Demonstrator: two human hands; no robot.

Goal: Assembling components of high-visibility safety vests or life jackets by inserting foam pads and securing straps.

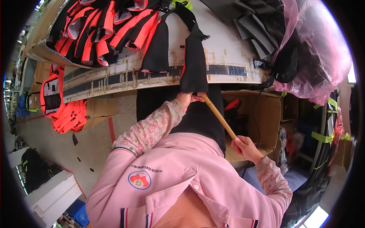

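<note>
Before you stands the tabletop point(226, 47), pale, with a dark band, brown stains and worn patches along its near side. A pink plastic bag point(323, 49), swollen and partly see-through, is at its right end. Beneath, on the right, an open cardboard box point(264, 121) contains dark and orange items, not clear enough to identify.

On the far left of the tabletop lies a pile of orange-and-black fabric pieces point(104, 32), overlapping, several ends pointing toward you. At the far right, beside the bag, lie dark grey sheets point(254, 32), stacked unevenly. Off the left end of the tabletop is a heap of orange cloth point(68, 114), with a black and grey panel on its upper part.

The black strap point(195, 60) lies in front of you in an arched shape, its two wide ends toward you. Its left end rests on the tabletop, close to the pile; its right end reaches over the near edge, where orange shows at the rim.

The wooden stick point(220, 117) slants from that right end down to your right side. Its upper tip meets the strap; whether it enters the fabric cannot be told.

Your left hand point(186, 100) is closed on the overhanging end of the strap, fingers partly hidden. Your right hand point(245, 147) grips the lower end of the stick, thumb along it.

Small dark scraps point(75, 139) lie on the floor to your left.
</note>
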